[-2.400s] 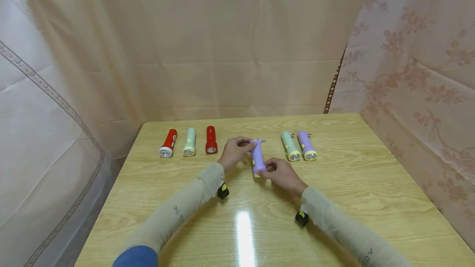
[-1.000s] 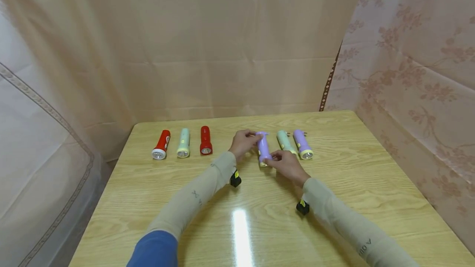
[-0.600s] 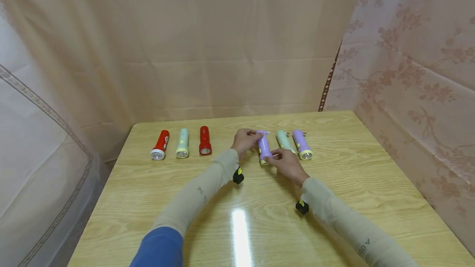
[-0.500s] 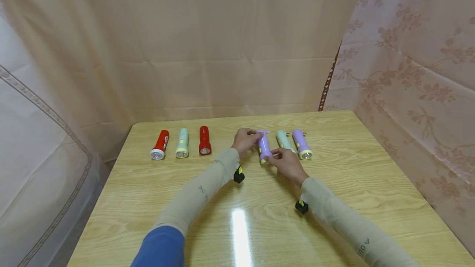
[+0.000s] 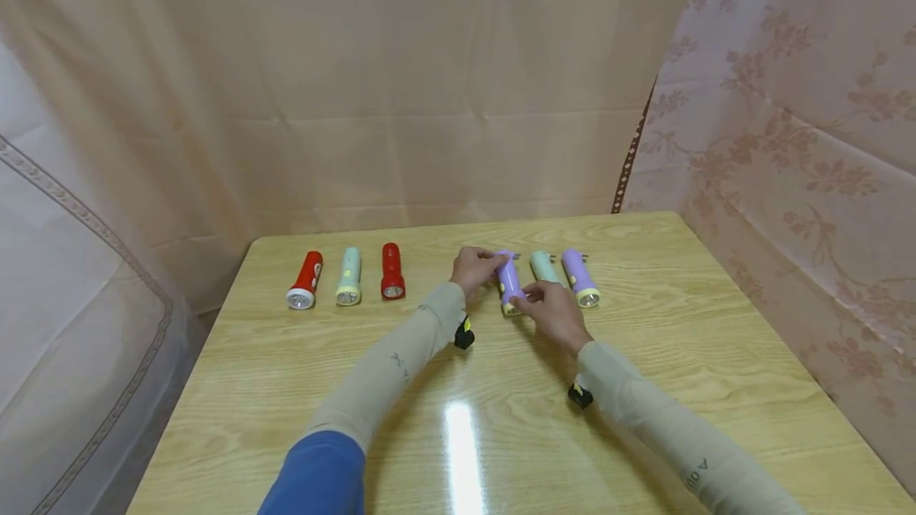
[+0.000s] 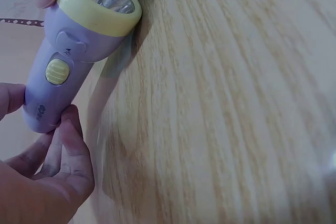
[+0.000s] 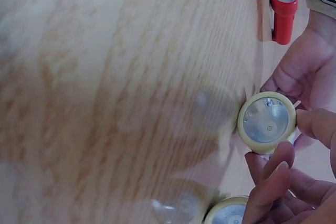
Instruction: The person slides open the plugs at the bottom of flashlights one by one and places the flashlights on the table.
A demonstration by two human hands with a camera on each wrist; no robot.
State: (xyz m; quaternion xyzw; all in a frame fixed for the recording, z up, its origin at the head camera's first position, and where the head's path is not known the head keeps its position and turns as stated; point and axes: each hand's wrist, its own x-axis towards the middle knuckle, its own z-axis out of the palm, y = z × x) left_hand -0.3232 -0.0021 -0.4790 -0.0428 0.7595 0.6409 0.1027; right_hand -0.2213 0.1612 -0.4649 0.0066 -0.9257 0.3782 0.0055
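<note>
A purple flashlight point(image 5: 510, 280) with a pale yellow head ring is held between both hands, lens toward me. My left hand point(image 5: 472, 270) pinches its tail end, where small metal prongs stick out. My right hand point(image 5: 556, 315) grips the lens end between thumb and fingers. In the left wrist view the purple flashlight point(image 6: 63, 72) shows its ribbed yellow switch, and it lies close over the wood. Just to the right is a mint-green flashlight point(image 5: 542, 265), its head hidden behind the right hand, followed by a second purple flashlight point(image 5: 580, 278).
On the left of the wooden table point(image 5: 300, 388) lie a red flashlight with a white head point(image 5: 305, 280), a mint-green flashlight with a yellow head point(image 5: 349, 276) and an all-red flashlight point(image 5: 392, 271). A beige curtain point(image 5: 372, 102) hangs behind the table's back edge.
Both hands have carried the purple flashlight right and farther back, up beside the mint-green one. Over the last half second they have barely moved. The head view has shifted slightly.
</note>
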